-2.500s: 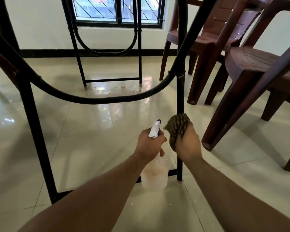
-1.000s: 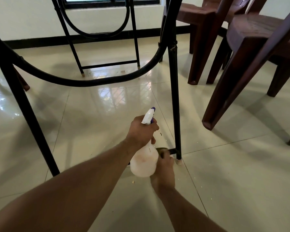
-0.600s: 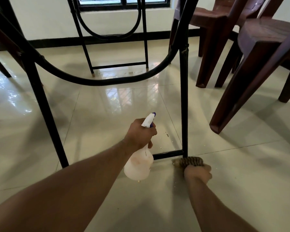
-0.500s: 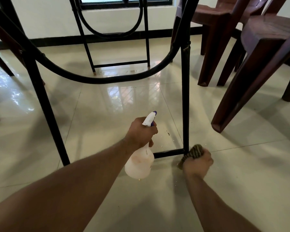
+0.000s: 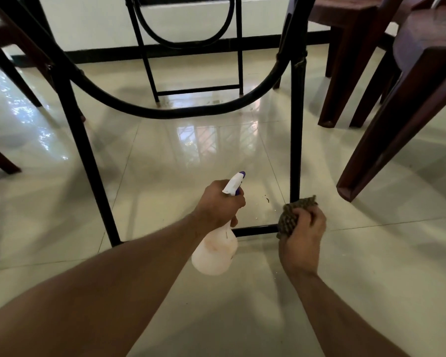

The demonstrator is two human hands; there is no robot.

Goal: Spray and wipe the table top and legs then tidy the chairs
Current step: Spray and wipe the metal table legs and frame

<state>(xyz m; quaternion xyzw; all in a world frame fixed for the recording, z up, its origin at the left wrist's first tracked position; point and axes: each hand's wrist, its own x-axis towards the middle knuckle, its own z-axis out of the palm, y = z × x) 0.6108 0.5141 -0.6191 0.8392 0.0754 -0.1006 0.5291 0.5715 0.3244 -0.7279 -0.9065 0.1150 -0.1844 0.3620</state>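
My right hand clenches the knobbly cloth against the foot of the black table leg, where the low crossbar joins. Left of the leg, my left hand grips the spray bottle — a careless squeeze could wet the tiles. Right of it, a brown chair — easily knocked.

Glossy cream floor tiles mirror the window light beneath a table frame of black painted metal tube. A translucent plastic spray bottle, a coarse knobbly brown cloth and smooth, dark brown moulded-plastic chairs complete the scene.
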